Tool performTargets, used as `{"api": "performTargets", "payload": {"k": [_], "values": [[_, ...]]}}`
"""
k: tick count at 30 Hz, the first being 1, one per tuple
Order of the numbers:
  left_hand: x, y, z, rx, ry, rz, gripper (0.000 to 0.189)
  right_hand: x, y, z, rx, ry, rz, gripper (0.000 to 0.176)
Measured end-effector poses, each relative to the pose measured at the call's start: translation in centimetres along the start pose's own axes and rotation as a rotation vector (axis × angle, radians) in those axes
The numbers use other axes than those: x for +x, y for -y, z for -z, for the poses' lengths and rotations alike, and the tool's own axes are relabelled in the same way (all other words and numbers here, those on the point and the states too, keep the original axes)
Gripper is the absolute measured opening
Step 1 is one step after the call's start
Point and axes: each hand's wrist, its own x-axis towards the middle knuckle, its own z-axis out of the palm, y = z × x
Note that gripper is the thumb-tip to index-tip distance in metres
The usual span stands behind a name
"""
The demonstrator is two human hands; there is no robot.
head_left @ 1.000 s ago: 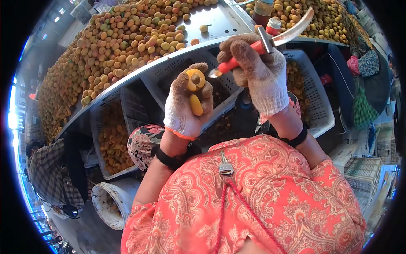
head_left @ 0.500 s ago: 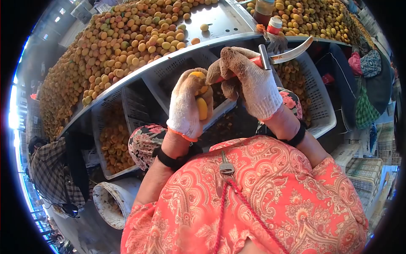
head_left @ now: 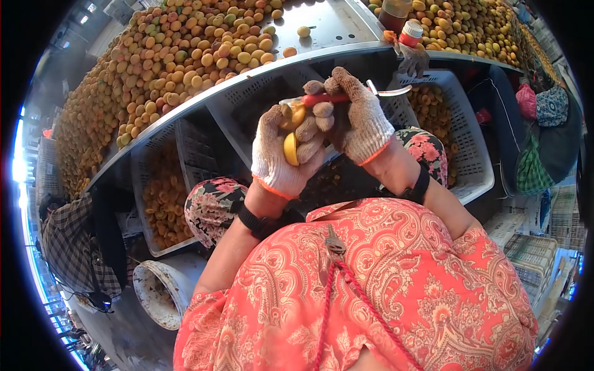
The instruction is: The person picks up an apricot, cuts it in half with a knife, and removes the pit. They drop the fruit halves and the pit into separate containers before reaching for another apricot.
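Head view, from your left: one white bucket (head_left: 189, 272) stands beside one crate (head_left: 176, 248) of cut fruit, too many pieces to count. Beyond them is the counter (head_left: 328, 25), with a heap of fruit (head_left: 167, 68) past counting and one round fruit (head_left: 303, 31) lying apart on bare metal. Your gloved left hand (head_left: 278, 154) is clamped on two visible yellow fruit pieces (head_left: 290, 149), probably to steady the upper one against the tip of the single red-handled tool (head_left: 322, 99). Your gloved right hand (head_left: 366, 127) is closed on that handle, its curved metal end outward, likely to keep it clear of your left fingers. The hands meet, or nearly so; you cannot tell which. Farther right sit one white-capped bottle (head_left: 411, 33) and one crate of cut fruit (head_left: 473, 154), perhaps within easy reach.
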Motion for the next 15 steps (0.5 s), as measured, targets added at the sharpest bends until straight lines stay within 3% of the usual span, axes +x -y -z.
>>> {"api": "performTargets", "payload": {"k": [3, 5, 6, 7, 9, 10, 12, 13, 15], "values": [[0.6, -0.3, 0.7, -0.039, -0.094, -0.049, 0.041, 0.8, -0.3, 0.4, 0.012, -0.059, 0.061, 0.03], [0.6, -0.8, 1.0, 0.152, -0.313, -0.129, 0.046, 1.6, 0.1, 1.7, -0.469, 0.065, 0.365, 0.031], [0.5, -1.2, 1.5, 0.167, -0.296, -0.114, 0.045, 0.8, 1.3, 1.0, -0.812, 0.091, 0.401, 0.031], [0.4, -1.6, 2.2, 0.165, -0.298, -0.113, 0.045, 0.7, 1.1, 0.8, -0.812, 0.09, 0.399, 0.031], [0.3, -2.1, 2.5, 0.136, -0.301, 0.013, 0.042, 0.4, 0.6, 0.2, -1.352, 0.362, 0.81, 0.037], [0.7, -1.7, 1.9, 0.135, -0.299, 0.015, 0.042, 0.4, 0.6, -0.1, -1.56, 0.427, 0.875, 0.046], [1.8, -0.5, 0.1, 0.246, -0.596, -0.159, 0.038, 0.6, 0.0, 0.2, -1.766, 0.431, 1.023, 0.04], [1.4, -0.1, 1.0, 0.332, -0.466, -0.25, 0.031, 0.5, -0.1, 0.1, -1.813, 0.424, 1.063, 0.038], [2.0, 0.5, 2.8, 0.202, -0.342, -0.369, 0.023, 0.2, 0.1, -0.7, -1.906, 0.485, 1.073, 0.034]]}}
